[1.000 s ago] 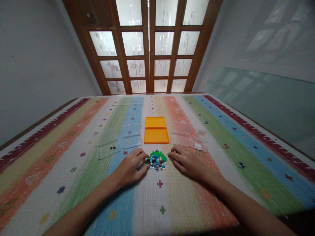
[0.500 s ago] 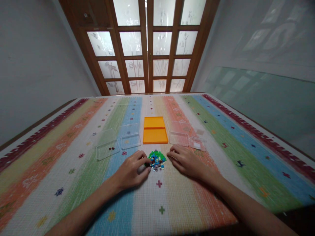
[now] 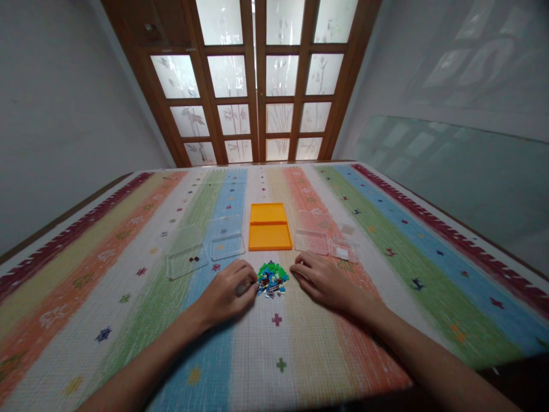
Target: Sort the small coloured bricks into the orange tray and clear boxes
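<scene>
Left hand (image 3: 225, 293), grip curled, perhaps pinching a piece, touches the small heap of multicoloured plastic bricks (image 3: 271, 279); right hand (image 3: 323, 280) rests loosely open, empty, opposite

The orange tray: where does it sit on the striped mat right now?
In the head view the orange tray lies at the mat's centre, just beyond the pile of small bricks, between two clear boxes.

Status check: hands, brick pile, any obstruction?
Left hand curled at small-brick pile, grip unclear. Right hand flat beside it. Orange tray just beyond.
</scene>
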Available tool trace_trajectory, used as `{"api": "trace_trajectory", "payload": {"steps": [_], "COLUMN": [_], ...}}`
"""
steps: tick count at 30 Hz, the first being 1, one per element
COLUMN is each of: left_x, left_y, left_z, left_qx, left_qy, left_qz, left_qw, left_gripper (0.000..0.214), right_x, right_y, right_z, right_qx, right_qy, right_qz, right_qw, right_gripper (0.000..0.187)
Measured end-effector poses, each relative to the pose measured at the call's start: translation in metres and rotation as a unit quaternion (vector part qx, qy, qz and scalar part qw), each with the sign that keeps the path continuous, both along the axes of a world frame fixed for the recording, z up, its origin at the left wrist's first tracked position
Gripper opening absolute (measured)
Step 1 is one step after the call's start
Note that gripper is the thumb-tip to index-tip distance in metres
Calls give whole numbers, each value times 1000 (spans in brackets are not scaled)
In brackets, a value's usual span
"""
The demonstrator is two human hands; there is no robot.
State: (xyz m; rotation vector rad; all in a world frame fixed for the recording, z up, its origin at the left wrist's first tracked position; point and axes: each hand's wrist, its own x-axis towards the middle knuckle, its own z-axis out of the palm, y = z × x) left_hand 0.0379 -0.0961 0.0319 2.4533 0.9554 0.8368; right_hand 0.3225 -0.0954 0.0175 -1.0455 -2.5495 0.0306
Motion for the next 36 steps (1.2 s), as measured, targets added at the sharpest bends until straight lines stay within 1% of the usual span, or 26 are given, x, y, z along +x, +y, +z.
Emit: {"api": "trace_trajectory", "payload": {"steps": [4,6,11,14,18,22,29,32,36], "left_x": [-7,-9,-6,-5,-5,-2,-1,-3,-3], "left_y": [5,6,4,3,1,0,1,2,3], "left_z": [-1,-1,0,-2,-3,-3,-7,-7,-8], "left_qx": [9,5,6,23,14,7,2,5,-2], "left_qy": [-23,-27,-16,1,16,18,16,14,34], "left_qz": [21,22,-18,-23,-15,-7,11,27,35], "left_qw": [999,999,1000,999,1000,1000,1000,1000,999], "left_gripper": [7,7,10,10,12,20,15,17,16], "right_x": [0,0,2,2,1,1,1,2,1], "right_y": [0,0,0,-1,-1,-1,-1,-1,-1], "right_z": [1,1,1,1,1,1,-1,-1,0], "right_qx": [-8,-7,-2,-1,0,0,2,-1,-4], "right_qy": [-4,-6,-9,-10,-5,-4,-2,-1,-4], "right_qz": [-1,-1,-3,-2,0,0,0,-1,-2], "right_qw": [1000,1000,1000,1000,1000,1000,1000,1000,1000], "right_gripper": [24,22,20,21,20,20,21,21,21]}}
